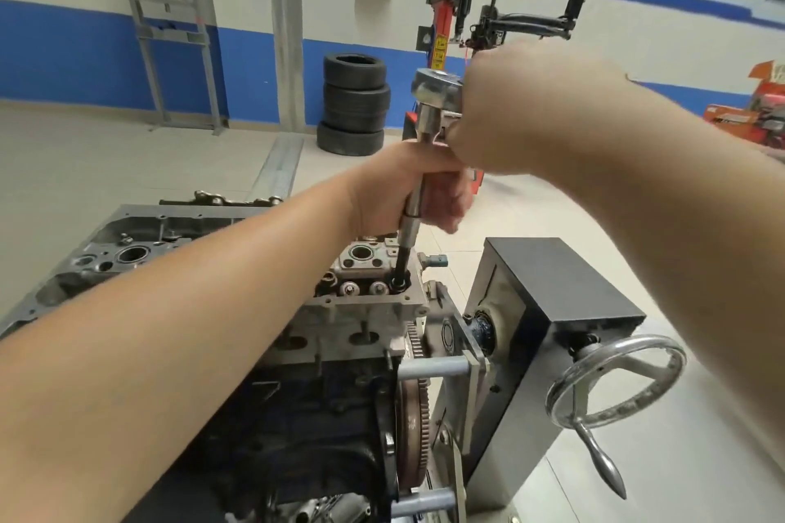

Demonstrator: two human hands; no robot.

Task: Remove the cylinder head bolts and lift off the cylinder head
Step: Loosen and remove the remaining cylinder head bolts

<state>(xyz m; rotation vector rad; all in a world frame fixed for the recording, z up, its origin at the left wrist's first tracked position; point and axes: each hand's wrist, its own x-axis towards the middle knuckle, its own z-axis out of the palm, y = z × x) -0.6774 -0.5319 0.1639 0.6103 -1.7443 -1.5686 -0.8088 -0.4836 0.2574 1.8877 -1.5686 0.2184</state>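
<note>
With the extension [411, 208] gripped by the left hand [408, 191] and the ratchet [435, 91] by the right hand [518, 106], fingers curled, the socket is best kept square in the head [374, 301] bolt well, on the stand.
</note>
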